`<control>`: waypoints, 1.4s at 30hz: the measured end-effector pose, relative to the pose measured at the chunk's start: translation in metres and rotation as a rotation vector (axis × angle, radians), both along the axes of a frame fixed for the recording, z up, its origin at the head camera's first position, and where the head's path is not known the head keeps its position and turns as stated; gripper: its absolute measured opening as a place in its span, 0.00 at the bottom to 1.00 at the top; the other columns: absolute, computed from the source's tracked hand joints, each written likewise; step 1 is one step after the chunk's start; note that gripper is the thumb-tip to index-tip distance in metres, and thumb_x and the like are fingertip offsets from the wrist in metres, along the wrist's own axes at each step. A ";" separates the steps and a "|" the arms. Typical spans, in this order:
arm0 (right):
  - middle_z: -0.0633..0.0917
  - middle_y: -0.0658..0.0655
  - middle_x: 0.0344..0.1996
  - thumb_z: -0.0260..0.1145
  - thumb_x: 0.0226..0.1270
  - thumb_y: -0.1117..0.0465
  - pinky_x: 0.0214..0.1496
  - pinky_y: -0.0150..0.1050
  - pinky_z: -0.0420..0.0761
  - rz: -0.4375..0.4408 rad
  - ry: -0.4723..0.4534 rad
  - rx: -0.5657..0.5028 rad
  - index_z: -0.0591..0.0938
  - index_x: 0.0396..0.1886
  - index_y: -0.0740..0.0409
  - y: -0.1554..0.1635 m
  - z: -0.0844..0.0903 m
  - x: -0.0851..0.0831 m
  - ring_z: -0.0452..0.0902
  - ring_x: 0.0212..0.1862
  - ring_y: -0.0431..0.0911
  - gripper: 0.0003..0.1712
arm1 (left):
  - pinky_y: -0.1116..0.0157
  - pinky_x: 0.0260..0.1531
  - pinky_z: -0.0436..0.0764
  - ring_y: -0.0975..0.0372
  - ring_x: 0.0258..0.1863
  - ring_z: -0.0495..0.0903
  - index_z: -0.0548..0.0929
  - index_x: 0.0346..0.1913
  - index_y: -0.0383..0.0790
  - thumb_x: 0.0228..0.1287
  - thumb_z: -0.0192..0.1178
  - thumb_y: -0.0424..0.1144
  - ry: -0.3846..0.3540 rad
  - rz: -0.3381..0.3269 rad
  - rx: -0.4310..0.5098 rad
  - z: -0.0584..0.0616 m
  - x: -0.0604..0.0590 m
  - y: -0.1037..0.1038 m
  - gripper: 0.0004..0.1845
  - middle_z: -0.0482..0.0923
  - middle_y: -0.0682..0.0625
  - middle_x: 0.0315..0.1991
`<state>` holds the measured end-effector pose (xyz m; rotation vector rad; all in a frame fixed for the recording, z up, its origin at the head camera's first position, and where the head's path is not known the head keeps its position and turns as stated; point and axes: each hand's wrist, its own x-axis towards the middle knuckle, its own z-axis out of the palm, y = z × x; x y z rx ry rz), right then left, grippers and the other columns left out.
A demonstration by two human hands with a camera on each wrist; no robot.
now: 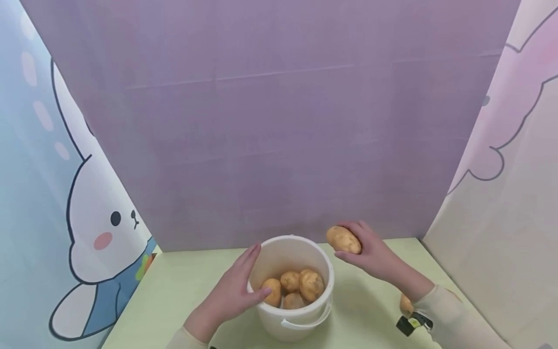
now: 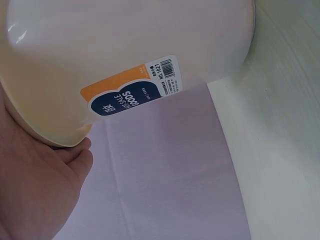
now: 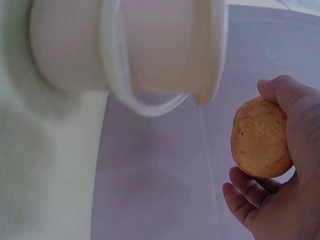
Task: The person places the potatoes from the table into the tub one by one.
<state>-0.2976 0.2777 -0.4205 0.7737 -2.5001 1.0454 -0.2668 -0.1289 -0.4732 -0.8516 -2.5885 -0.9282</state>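
A white bucket (image 1: 289, 317) stands on the table with several potatoes (image 1: 311, 285) inside. My left hand (image 1: 233, 286) holds its rim on the left side, thumb reaching over the edge; the left wrist view shows those fingers (image 2: 80, 157) at the rim, beside a printed label (image 2: 132, 85). Beyond the bucket's right side, above rim height, my right hand (image 1: 370, 252) grips a single potato (image 1: 343, 239). In the right wrist view this potato (image 3: 261, 137) sits between the thumb and the fingers, apart from the bucket.
At the right, partly hidden by my right forearm, lies another potato (image 1: 406, 306). The bucket's white handle (image 1: 307, 324) hangs down at its front. A purple panel (image 1: 279, 145) closes off the back of the pale green table (image 1: 187, 281), with printed panels at both sides.
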 end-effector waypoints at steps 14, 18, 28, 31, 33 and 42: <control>0.79 0.52 0.61 0.83 0.69 0.48 0.55 0.48 0.87 0.107 0.004 0.031 0.77 0.79 0.42 -0.056 0.022 0.009 0.80 0.55 0.46 0.41 | 0.34 0.75 0.70 0.40 0.83 0.64 0.58 0.89 0.35 0.71 0.68 0.70 0.000 0.002 0.000 0.000 -0.002 -0.002 0.58 0.58 0.38 0.87; 0.78 0.49 0.60 0.84 0.69 0.49 0.56 0.47 0.87 0.145 -0.021 0.050 0.75 0.80 0.38 -0.070 0.022 0.013 0.80 0.55 0.44 0.43 | 0.34 0.75 0.71 0.41 0.83 0.64 0.58 0.89 0.36 0.70 0.68 0.71 -0.006 0.002 -0.002 -0.001 -0.001 -0.003 0.59 0.57 0.39 0.88; 0.76 0.49 0.59 0.82 0.70 0.44 0.57 0.45 0.88 0.183 -0.022 0.119 0.77 0.78 0.46 -0.097 0.021 0.021 0.80 0.55 0.43 0.41 | 0.34 0.74 0.72 0.41 0.83 0.64 0.58 0.89 0.36 0.70 0.68 0.71 0.000 -0.007 0.004 0.001 0.002 -0.003 0.59 0.58 0.37 0.87; 0.77 0.48 0.58 0.82 0.70 0.44 0.56 0.45 0.88 0.174 -0.012 0.165 0.78 0.76 0.50 -0.103 0.021 0.022 0.80 0.55 0.43 0.40 | 0.35 0.75 0.72 0.41 0.83 0.64 0.58 0.89 0.35 0.70 0.68 0.71 -0.007 -0.006 0.004 0.002 0.002 -0.003 0.59 0.58 0.38 0.87; 0.77 0.48 0.58 0.82 0.69 0.43 0.56 0.45 0.87 0.165 -0.017 0.195 0.79 0.75 0.51 -0.107 0.021 0.023 0.80 0.55 0.43 0.40 | 0.35 0.75 0.72 0.41 0.83 0.64 0.58 0.89 0.35 0.70 0.68 0.71 -0.013 -0.006 0.003 0.002 0.002 -0.002 0.59 0.58 0.38 0.87; 0.78 0.49 0.60 0.81 0.69 0.39 0.55 0.44 0.88 0.159 -0.044 0.270 0.78 0.77 0.50 -0.116 0.019 0.024 0.81 0.55 0.44 0.44 | 0.35 0.76 0.70 0.43 0.84 0.62 0.57 0.89 0.35 0.72 0.66 0.72 -0.030 -0.001 -0.002 0.003 0.002 0.001 0.59 0.56 0.40 0.88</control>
